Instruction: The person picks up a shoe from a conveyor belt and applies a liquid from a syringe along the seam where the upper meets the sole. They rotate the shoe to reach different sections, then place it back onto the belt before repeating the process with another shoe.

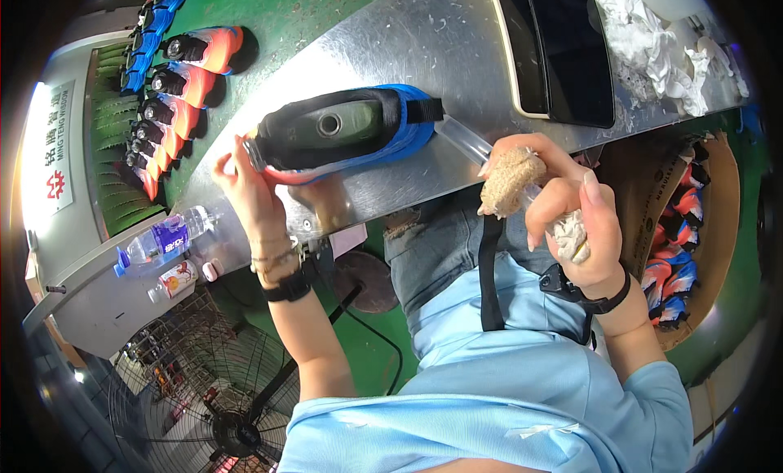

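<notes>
A blue and coral shoe (371, 151) with a black collar lies on the metal table, a dark green shoe last (347, 124) with a round hole filling its opening. At the shoe's left end, my left hand (249, 183) grips it between thumb and fingers. My right hand (583, 208) is closed around a tan, crumbly-looking block (514, 179) and a crumpled white wad (569, 232). A clear plastic rod or tube (463, 140) runs from this hand toward the black pull loop (424, 111) at the shoe's right end. Whether its tip touches the loop, I cannot tell.
Two phones (571, 57) and crumpled white tissue (652, 53) lie on the metal table (367, 49) at right. Several shoes (183, 81) line the green surface at far left. A bottle (171, 238) stands near a fan (220, 400). A carton (722, 228) holds shoes.
</notes>
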{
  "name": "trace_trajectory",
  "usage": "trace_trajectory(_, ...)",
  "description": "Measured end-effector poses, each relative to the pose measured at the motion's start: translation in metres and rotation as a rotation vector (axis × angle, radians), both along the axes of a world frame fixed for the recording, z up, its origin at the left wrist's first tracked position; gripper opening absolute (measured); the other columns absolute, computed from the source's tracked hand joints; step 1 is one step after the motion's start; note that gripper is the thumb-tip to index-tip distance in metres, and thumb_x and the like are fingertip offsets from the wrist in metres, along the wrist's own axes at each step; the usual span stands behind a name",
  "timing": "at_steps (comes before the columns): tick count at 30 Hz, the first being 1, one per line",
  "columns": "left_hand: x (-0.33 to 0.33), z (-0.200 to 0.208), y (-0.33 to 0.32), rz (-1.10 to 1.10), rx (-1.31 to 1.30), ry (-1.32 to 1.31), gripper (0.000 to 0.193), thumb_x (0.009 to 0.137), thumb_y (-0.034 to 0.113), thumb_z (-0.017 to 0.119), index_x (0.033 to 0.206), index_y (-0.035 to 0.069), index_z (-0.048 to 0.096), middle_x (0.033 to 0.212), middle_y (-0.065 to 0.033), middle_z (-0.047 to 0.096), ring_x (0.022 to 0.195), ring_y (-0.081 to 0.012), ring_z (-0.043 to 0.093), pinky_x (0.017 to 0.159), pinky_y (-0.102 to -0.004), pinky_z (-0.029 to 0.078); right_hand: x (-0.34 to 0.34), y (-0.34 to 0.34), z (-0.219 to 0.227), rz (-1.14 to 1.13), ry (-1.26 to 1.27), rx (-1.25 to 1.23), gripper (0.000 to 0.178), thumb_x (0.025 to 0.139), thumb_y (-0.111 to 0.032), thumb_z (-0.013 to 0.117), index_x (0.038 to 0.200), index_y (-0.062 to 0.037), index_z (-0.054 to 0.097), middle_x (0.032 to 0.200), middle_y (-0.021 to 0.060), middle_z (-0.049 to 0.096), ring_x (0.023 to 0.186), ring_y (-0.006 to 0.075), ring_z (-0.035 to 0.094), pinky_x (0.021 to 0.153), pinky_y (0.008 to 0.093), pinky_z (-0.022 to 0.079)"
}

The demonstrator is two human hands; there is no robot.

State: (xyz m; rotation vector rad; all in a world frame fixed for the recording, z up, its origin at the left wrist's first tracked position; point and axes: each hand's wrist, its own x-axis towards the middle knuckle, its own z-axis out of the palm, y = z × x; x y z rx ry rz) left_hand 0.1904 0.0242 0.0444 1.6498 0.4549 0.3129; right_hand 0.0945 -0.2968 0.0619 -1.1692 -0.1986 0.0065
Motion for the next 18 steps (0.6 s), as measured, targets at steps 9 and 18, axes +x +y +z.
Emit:
trace_trajectory(9,-0.121,0.022,0.003,-0.087,-0.193,0.388,0.03,0.091,0.019,0.049,0.116,0.001,0.046,0.095,-0.0065,0.058,0.081,-0.0133,0.06,0.062,-0.0252,0.053,-0.003,0.014,0.002,0.005,0.044,-0.011,0.057,0.09,-0.027,0.018,0.055,0.0039,0.051,0.093,0.0247,0.055,0.086,0.0259,0.054,0.075,0.0298,0.041)
trace_trajectory(18,-0.169,0.004,-0.035,-0.523,-0.614,0.518,0.045,0.076,0.013,0.067,0.113,-0.005,0.049,0.103,-0.0081,0.06,0.092,-0.0124,0.058,0.083,-0.0268,0.046,-0.018,0.014,0.01,0.104,0.057,-0.007,0.043,0.089,-0.021,0.023,0.067,0.0031,0.052,0.087,0.0246,0.054,0.084,0.0283,0.054,0.072,0.0308,0.042)
